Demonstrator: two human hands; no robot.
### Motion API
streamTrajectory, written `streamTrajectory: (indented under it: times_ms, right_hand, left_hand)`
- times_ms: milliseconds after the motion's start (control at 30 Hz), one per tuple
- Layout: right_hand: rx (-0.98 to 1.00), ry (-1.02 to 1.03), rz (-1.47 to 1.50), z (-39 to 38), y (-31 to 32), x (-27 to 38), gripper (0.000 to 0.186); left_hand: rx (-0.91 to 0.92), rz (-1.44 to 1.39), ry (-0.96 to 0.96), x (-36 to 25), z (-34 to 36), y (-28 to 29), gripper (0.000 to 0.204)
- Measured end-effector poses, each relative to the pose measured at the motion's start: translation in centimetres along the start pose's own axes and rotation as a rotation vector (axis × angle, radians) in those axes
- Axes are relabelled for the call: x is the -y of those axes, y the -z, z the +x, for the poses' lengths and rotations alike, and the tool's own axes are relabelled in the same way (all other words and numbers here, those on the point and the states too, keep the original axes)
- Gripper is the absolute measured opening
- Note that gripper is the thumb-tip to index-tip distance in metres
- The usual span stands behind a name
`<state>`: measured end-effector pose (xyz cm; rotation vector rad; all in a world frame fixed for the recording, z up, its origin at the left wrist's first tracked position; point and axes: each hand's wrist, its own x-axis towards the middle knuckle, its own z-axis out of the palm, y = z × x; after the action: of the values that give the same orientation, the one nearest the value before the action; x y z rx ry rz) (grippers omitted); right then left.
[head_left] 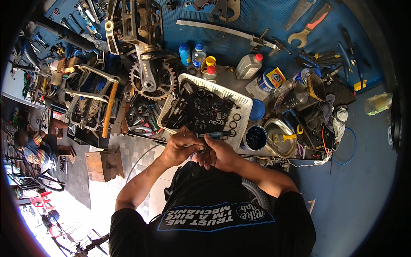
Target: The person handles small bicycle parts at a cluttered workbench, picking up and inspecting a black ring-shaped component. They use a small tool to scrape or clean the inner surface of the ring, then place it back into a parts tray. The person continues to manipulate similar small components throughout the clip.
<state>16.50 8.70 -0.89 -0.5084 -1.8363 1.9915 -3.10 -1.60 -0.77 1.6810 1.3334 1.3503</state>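
**Two hands on a small tool at the bench edge**

While both hands meet at the near edge of the bench, the left hand (179, 147) curls its fingers around a slim, dark tool (215, 135) with a bluish handle, which lies roughly level and points right. The right hand (219, 153) is closed beside it, knuckles up, pinching a small dark part (202, 150) between the two hands; what that part is cannot be told. A thin cable (141, 159) curves down and left from under the left hand.

Just beyond the hands sits a white basket (239, 99) full of black rings and bearings. To its right stand a dark tin (255, 138) and a steel bowl (280, 128). Left of the basket lies a crankset (150, 77), with bottles (192, 53) behind on the blue board.
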Motion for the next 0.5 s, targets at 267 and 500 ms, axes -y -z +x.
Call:
streamTrajectory:
  times_ms: [267, 500]
  right_hand:
    - [-0.043, 0.272, -0.269, 0.2, 0.2, 1.0, 0.045]
    - [0.232, -0.308, 0.836, 0.5, 2.6, -1.7, 0.045]
  left_hand:
    - [-0.242, -0.722, 0.666, -0.5, -0.6, -2.1, 0.007]
    - [-0.055, 0.146, -0.005, -1.0, 1.9, -0.8, 0.015]
